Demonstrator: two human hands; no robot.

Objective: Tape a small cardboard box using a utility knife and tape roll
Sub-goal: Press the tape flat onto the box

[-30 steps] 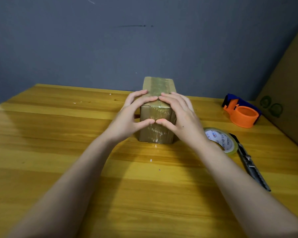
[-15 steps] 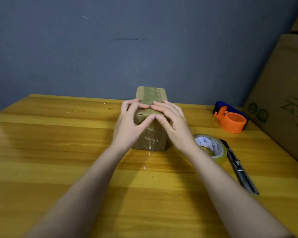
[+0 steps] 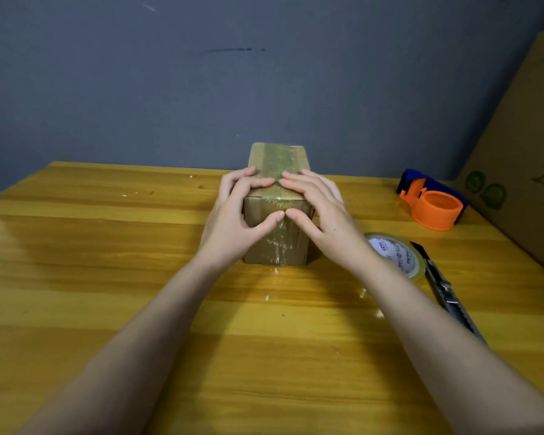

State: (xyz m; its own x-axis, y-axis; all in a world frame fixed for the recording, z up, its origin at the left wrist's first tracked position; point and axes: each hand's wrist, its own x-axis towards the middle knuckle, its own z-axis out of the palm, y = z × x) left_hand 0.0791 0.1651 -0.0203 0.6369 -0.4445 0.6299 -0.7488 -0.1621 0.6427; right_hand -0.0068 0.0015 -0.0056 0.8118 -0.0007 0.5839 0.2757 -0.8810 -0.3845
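A small brown cardboard box [image 3: 278, 243] stands on the wooden table [image 3: 107, 277], with clear tape running along its top and down its near face. My left hand [image 3: 233, 218] rests on the box's near left corner, fingers flat on the top and thumb on the front face. On the near right corner my right hand [image 3: 321, 211] lies the same way. The two thumb tips almost meet on the taped front. A clear tape roll [image 3: 396, 254] lies flat to the right of the box, partly behind my right wrist. The utility knife [image 3: 443, 287] lies beside the roll.
An orange and blue tape dispenser [image 3: 432, 200] sits at the back right of the table. A big cardboard box [image 3: 522, 158] leans along the right edge. A grey wall rises behind the table. Small white scraps dot the wood.
Both thumbs slid down from the box's top edge onto its front face, pressing the tape. The box stays in place. The camera view shifted a little.
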